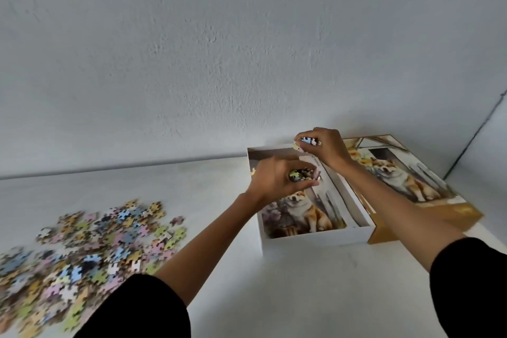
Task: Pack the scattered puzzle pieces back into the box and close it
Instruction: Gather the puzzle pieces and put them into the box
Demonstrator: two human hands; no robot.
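Observation:
An open white puzzle box (315,237) sits on the white table, with a printed dog picture lying inside it. My left hand (277,177) hovers over the box's far half, closed on a handful of puzzle pieces. My right hand (321,145) is above the box's far edge, also gripping a few pieces. The box lid (411,173), printed with the same dog picture, lies face up just right of the box. A large heap of scattered puzzle pieces (87,250) covers the table at the left.
A white wall (247,49) rises directly behind the table. The table's right edge (466,162) runs close past the lid. My two black sleeves fill the bottom of the view.

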